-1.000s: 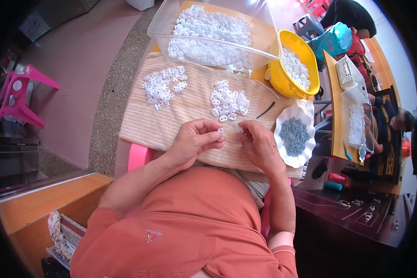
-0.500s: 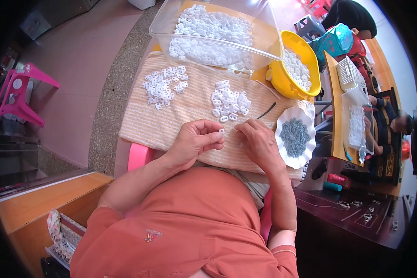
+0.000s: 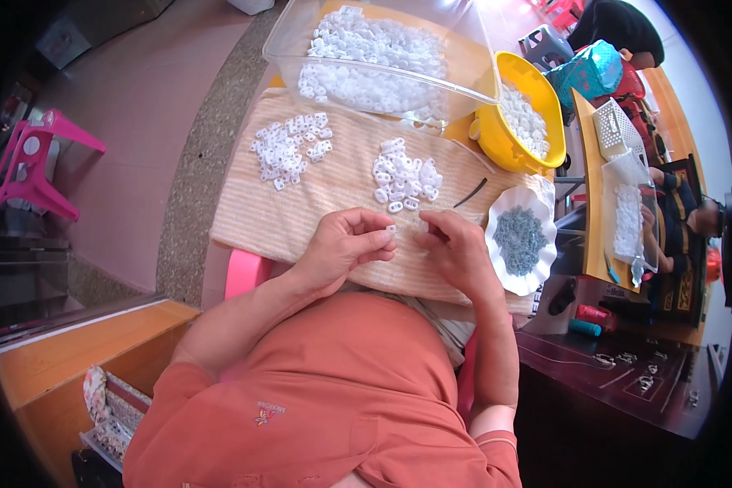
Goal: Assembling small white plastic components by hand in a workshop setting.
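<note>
My left hand [image 3: 346,248] pinches a small white plastic piece [image 3: 391,229] between thumb and forefinger, above the striped towel [image 3: 301,220]. Facing it across a narrow gap, my right hand [image 3: 459,252] has its thumb and forefinger drawn together; what they hold, if anything, is too small to make out. Just beyond the hands lies a pile of white plastic pieces with holes [image 3: 407,175]. A second pile of smaller-looking white pieces [image 3: 289,150] is at the left. Right of my right hand stands a white wavy-rimmed dish [image 3: 545,272] of small grey-blue parts [image 3: 519,240].
At the back stands a clear plastic bin [image 3: 472,81] of white pieces, beside a yellow basket [image 3: 555,122] holding more. A dark thin strip [image 3: 471,193] lies near the dish. A pink stool [image 3: 41,167] stands left; a co-worker [image 3: 679,215] sits at another table at right.
My right hand has shifted slightly right and up, its fingertips bending inward. The left hand keeps its pinch on the white piece. The whole view has moved a little.
</note>
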Available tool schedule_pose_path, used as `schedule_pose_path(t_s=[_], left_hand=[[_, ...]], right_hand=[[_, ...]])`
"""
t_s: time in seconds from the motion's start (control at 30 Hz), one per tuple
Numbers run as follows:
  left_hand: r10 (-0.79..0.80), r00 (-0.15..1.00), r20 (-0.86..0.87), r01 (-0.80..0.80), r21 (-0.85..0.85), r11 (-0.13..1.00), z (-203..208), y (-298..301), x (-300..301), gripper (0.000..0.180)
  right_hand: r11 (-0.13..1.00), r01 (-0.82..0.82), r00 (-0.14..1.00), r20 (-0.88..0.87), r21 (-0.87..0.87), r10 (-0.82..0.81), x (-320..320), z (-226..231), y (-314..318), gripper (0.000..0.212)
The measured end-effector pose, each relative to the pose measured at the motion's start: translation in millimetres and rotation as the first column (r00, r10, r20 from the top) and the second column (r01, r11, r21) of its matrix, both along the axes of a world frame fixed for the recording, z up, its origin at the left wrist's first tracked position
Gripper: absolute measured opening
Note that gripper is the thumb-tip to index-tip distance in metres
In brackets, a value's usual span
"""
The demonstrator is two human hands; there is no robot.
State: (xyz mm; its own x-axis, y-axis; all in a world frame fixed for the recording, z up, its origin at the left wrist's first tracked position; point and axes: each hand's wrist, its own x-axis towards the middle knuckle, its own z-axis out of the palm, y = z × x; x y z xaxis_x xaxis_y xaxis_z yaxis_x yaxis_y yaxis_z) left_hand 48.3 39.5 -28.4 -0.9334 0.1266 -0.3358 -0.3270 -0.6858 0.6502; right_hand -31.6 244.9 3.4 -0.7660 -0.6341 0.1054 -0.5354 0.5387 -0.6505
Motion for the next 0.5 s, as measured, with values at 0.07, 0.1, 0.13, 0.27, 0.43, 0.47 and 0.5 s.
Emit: schedule_pose_path(t_s=[0.07,0.1,0.13,0.27,0.43,0.47,0.5], left_hand=[[-0.006,1.000,0.000,0.006,-0.009,1.000,1.0,0.1,0.4,0.017],[-0.008,1.000,-0.002,0.008,-0.016,1.000,1.9,0.0,0.4,0.017],[-0.009,1.000,-0.005,0.009,-0.024,1.000,2.2,0.0,0.4,0.018],[-0.006,1.000,-0.001,0.006,-0.026,1.000,0.6,0.5,-0.3,0.018],[-0.020,1.000,-0.009,0.019,-0.034,0.999,1.9,0.9,-0.2,0.018],[-0.019,1.000,-0.007,0.019,-0.036,0.999,2.1,1.0,-0.2,0.018],[-0.019,1.000,-0.011,0.018,-0.037,0.999,2.4,1.1,-0.1,0.018]], right_hand=[[0.997,0.050,0.992,0.120,-0.066,-0.042,3.4,-3.5,1.4,0.031],[0.989,0.099,0.977,0.201,-0.114,-0.074,6.4,-4.4,0.6,0.032],[0.976,0.150,0.954,0.282,-0.158,-0.101,9.0,-5.2,-0.1,0.032],[0.945,0.192,0.898,0.436,-0.264,-0.060,14.2,-19.3,-0.5,0.030],[0.884,0.231,0.844,0.536,-0.406,0.025,19.3,-28.8,-5.9,0.030],[0.883,0.231,0.843,0.537,-0.407,0.027,20.4,-29.8,-7.2,0.030],[0.861,0.252,0.826,0.562,-0.441,0.046,21.5,-30.6,-8.4,0.031]])
